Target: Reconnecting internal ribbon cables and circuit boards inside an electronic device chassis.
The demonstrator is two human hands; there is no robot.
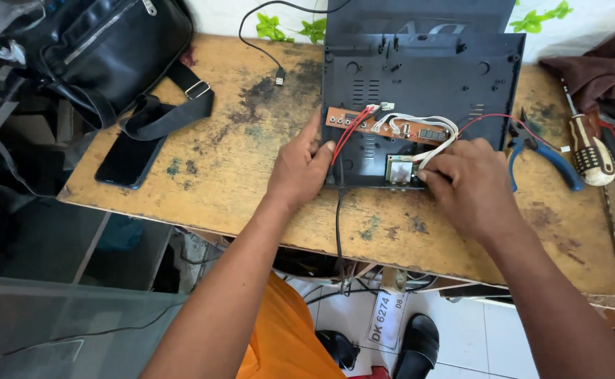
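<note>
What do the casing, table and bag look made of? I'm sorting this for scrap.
Casing: dark moulded plastic, matte, with vent slots and screw posts. Table: wood, probably plywood, its bare top worn and stained. Bag: black leather or imitation, with a slight sheen and a metal zip; which one can't be told.

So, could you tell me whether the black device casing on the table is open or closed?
Open: the casing has no cover, so its circuit boards and wires lie exposed.

A worn, stained wooden counter is carrying a black casing, a bag and phone lying at left, and pliers and a screwdriver resting at right.
</note>
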